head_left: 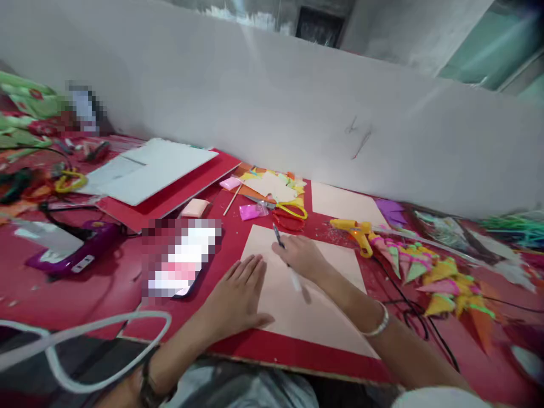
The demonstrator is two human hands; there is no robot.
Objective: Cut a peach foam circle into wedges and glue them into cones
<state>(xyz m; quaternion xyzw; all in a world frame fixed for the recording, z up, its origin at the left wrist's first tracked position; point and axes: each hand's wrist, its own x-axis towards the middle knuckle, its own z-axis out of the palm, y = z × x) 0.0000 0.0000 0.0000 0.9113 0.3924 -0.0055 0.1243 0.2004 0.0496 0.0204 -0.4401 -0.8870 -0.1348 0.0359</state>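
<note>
A large sheet of pale peach paper (314,317) lies on the red table in front of me. My left hand (240,294) rests flat across its left edge, fingers stretched out and thumb apart. Over the upper middle of the sheet, my right hand (300,255) grips a slim pen (294,280), dark at its far end and pale at its near end. Whether the pen touches the paper I cannot tell. Beyond the sheet lie scissors (293,212) with yellow and red handles. A yellow glue gun (355,231) sits near the sheet's upper right corner.
A phone (187,258) lies left of the sheet, beside a purple device (79,252) and a white cable (106,323). White boards (165,167) are stacked behind. Colourful paper cones (442,283) and black cords crowd the right. A pale wall (272,107) closes off the back.
</note>
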